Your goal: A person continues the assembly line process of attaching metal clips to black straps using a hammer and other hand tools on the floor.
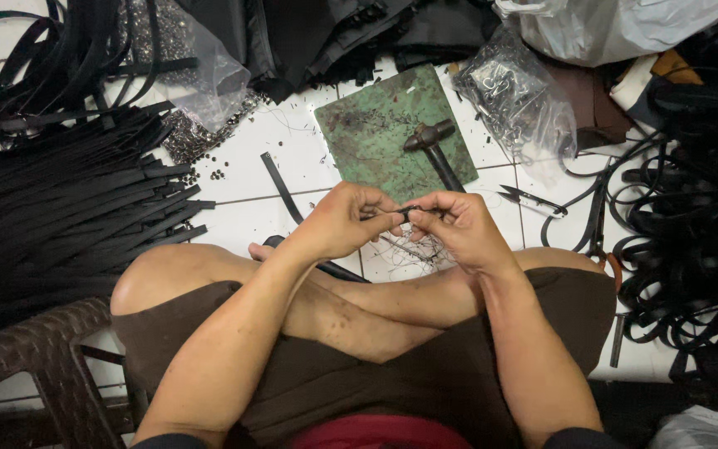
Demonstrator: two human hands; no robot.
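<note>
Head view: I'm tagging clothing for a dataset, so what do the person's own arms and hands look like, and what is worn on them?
Both forearms are bare. The left hand and right hand wear no gloves, rings or watch that can be seen. Dark sleeve edges show only near the upper arms at the bottom of the picture.

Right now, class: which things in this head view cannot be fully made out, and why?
- Small black piece: pinched between left hand and right hand; fingers cover it.
- Hammer handle: lower end behind the hands.
- Plastic bag contents: too small.
- Strap stack: cut by left edge.
</note>
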